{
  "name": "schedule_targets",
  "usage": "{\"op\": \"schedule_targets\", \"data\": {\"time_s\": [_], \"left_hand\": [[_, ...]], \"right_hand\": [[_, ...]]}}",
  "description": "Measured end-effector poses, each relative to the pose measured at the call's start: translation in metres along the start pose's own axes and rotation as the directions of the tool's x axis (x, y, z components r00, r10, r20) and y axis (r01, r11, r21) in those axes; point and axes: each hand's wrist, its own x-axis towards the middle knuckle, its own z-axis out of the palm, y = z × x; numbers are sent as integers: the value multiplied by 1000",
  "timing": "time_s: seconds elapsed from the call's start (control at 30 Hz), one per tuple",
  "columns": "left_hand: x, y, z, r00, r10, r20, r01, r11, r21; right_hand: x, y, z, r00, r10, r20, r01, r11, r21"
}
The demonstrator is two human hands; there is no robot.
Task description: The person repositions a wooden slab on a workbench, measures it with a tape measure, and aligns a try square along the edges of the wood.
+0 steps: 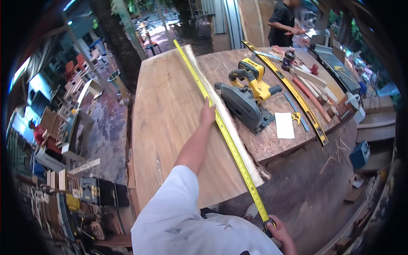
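A yellow tape measure [231, 144] is stretched lengthwise along a large wooden slab [170, 123], close to the slab's pale live edge. My left hand [208, 114] is closed on the blade around the slab's middle. Past the slab's near end, my right hand [278, 229] holds the dark tape case [268, 225]. The blade's far end reaches slightly beyond the slab's far edge. Right of the slab, a yellow and black circular saw [250, 93] rests on the worktable [267, 148].
A long yellow level [293, 91], a white paper [284, 126], a dark bottle [288, 59] and wood strips [312, 76] lie on the worktable. One person [281, 23] stands behind it. Another person [39, 132] is at far left. A black toolbox [102, 191] sits lower left.
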Motion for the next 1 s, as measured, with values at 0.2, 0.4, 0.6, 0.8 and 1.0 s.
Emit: {"op": "schedule_targets", "data": {"time_s": [0.2,0.4,0.6,0.8,1.0], "left_hand": [[15,15,-14,985,5,175,-93,863,497],[-7,-13,-8,933,323,157,-357,779,516],[-7,-21,-14,936,295,191,-351,811,467],[-36,-37,-39,948,272,164,-316,866,387],[-123,-55,-120,962,149,229,-250,817,520]], "right_hand": [[16,-69,50,982,43,-182,-40,999,23],[-12,-50,44,972,63,-224,-59,998,24],[-7,-73,58,964,81,-255,-80,997,13],[0,-65,71,977,93,-194,-97,995,-13],[21,-73,93,990,-119,-74,111,989,-100]]}}
